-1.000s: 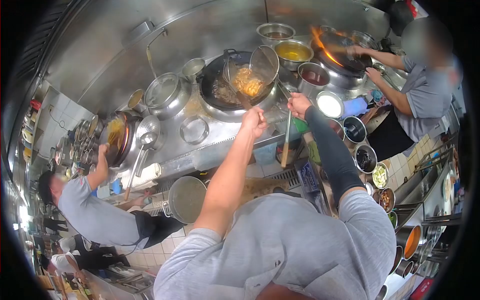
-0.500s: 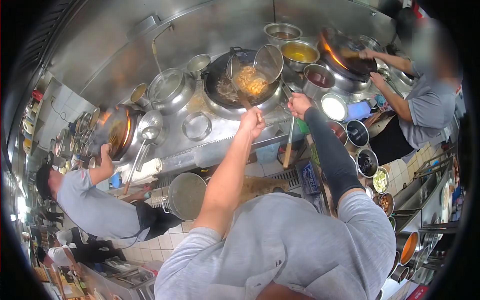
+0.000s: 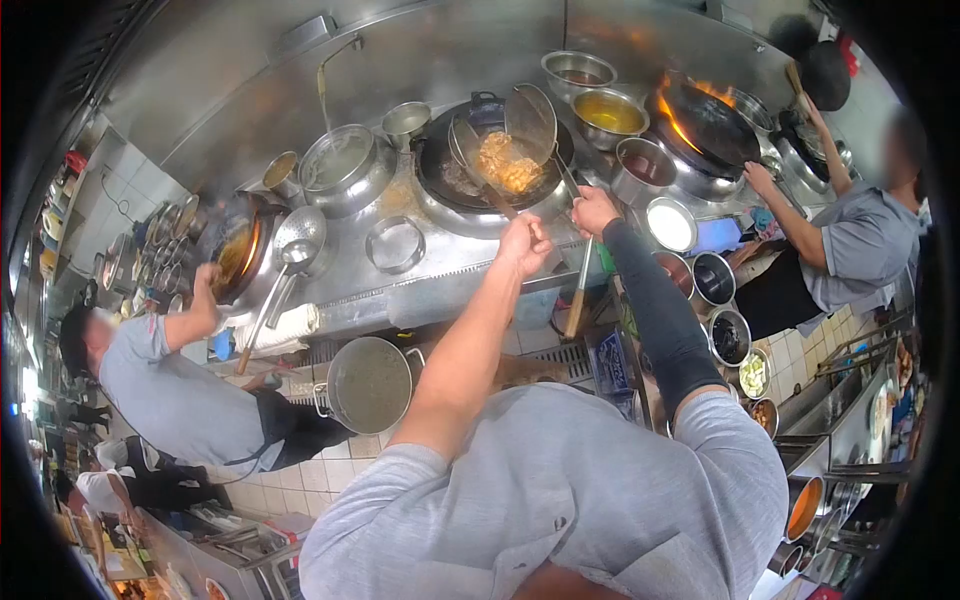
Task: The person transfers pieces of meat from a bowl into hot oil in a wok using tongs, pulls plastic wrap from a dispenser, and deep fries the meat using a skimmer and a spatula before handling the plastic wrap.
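Observation:
My left hand [image 3: 524,245] is wrapped round the wooden handle of a mesh strainer [image 3: 463,138], whose bowl is over the black wok [image 3: 432,172] in front of me. My right hand [image 3: 595,211] grips the handle of a second mesh strainer [image 3: 531,118], tilted up at the wok's far right side. Golden-brown food pieces [image 3: 512,168] lie between the two strainers, over the wok. Below my right hand hangs a wooden-ended handle [image 3: 576,308]; I cannot tell whether it belongs to that strainer.
Bowls of yellow liquid [image 3: 610,112] and dark liquid [image 3: 645,160] stand right of the wok. A co-worker [image 3: 860,230] tends a flaming wok [image 3: 705,120] at right; another person [image 3: 190,380] works a wok at left. A large pot [image 3: 370,388] stands left of me.
The right strainer has tipped and shifted closer to the left one, with the food gathered between them. The right co-worker's far hand has lifted off the flaming wok with a wooden-handled tool.

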The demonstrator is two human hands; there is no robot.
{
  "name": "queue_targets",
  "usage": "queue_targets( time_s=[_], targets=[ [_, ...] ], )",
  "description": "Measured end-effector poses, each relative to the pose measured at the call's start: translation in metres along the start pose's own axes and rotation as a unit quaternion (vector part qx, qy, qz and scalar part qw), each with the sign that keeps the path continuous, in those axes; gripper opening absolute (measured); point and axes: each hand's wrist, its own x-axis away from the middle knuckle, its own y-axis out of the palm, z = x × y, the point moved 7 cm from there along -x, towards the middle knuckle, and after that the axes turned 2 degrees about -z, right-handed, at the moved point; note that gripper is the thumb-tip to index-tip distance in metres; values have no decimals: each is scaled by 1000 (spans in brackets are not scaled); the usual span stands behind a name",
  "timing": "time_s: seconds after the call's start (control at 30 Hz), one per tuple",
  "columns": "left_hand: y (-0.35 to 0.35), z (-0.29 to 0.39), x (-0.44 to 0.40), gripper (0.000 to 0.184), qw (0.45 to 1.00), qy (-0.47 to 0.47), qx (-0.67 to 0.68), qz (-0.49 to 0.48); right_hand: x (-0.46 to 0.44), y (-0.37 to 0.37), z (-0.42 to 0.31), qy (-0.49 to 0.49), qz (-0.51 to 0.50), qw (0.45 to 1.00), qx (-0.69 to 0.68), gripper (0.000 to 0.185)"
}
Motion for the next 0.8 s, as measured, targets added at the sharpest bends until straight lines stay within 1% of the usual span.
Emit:
queue_targets(
  time_s=[0.07, 0.13, 0.2, 0.3, 0.37, 0.4, 0.43, 0.47, 0.53, 0.6, 0.7, 0.77, 0.8],
  targets=[
    [0, 2, 0, 19, 1000, -3, -9, 8, 4, 5, -4, 0, -13, 1000, 9, 32],
    [0, 5, 2, 19, 1000, -4, -24, 6, 4, 3, -3, 0, 13, 1000, -9, 31],
    [-1, 9, 4, 19, 999, -7, -42, 3, 1, 4, -2, -10, 15, 1000, -9, 30],
    [-9, 26, 8, 17, 995, 45, -84, 40, -6, 5, 0, -15, 28, 999, -14, 30],
    [-14, 36, 7, 17, 994, 53, -81, 49, -11, 5, 1, -11, 39, 999, -18, 30],
    [-18, 41, 8, 16, 994, 61, -76, 59, -14, 7, 1, -7, 32, 999, 6, 32],
    [-18, 45, 8, 16, 995, 57, -71, 39, -17, 8, 2, -2, 25, 999, 30, 34],
    [-21, 48, 9, 16, 995, 56, -71, 40, -21, 10, 3, -2, 26, 999, 30, 34],
    [-23, 53, 14, 16, 993, 62, -89, 44, -37, 14, 13, -13, 23, 999, 26, 24],
    [-24, 54, 21, 16, 993, 59, -90, 51, -49, 12, 17, -18, 21, 999, 26, 23],
    [-25, 59, 28, 16, 991, 82, -103, 38, -50, 7, 14, -24, 32, 999, 35, 22],
    [-32, 62, 26, 17, 988, 81, -126, 45, -41, -3, 2, -57, 83, 988, 119, 23],
    [-31, 63, 29, 17, 988, 81, -125, 46, -44, -7, 4, -55, 94, 985, 133, 25]
  ],
)
